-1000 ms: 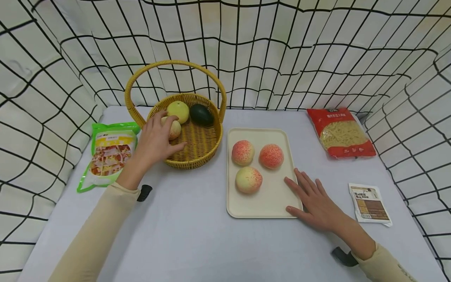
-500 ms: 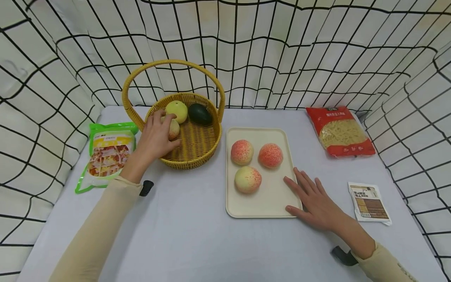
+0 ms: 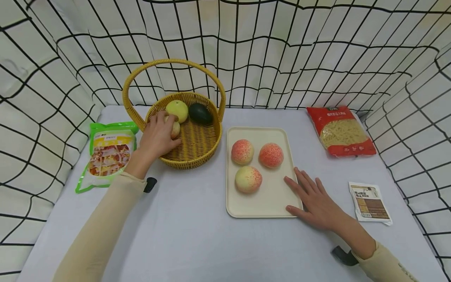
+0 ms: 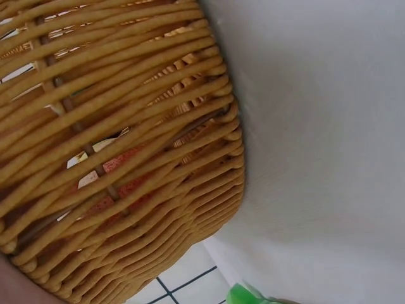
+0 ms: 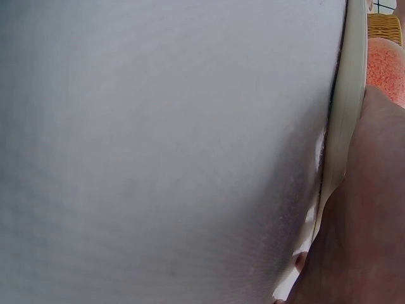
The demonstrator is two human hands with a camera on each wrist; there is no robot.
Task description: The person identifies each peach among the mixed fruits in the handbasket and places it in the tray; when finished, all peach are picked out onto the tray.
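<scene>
In the head view my left hand [image 3: 159, 135] reaches into the left side of a yellow wicker basket [image 3: 192, 162], its fingers curled over a pale peach [image 3: 175, 130] and its thumb on the near side. A yellow-green round fruit [image 3: 177, 111] and a dark green avocado [image 3: 200, 114] lie behind it. The left wrist view shows the basket's woven wall [image 4: 126, 126], with something reddish behind the weave. My right hand [image 3: 315, 203] rests with spread fingers on the right edge of a cream tray [image 3: 278, 199]. That tray holds three peaches: one pinkish [image 3: 242, 152], one red [image 3: 271, 155], one yellowish [image 3: 248, 179].
A tall handle [image 3: 176, 61] arches over the basket. Left of it lies a green-edged food bag [image 3: 110, 156]. A red pasta bag [image 3: 341, 131] and a small white-and-brown packet [image 3: 370, 203] lie on the right. Black netting over white surrounds the white table [image 3: 197, 235].
The left thumb has drawn in closer to the peach, and the left hand now covers more of it. My right hand and the tray have stayed put.
</scene>
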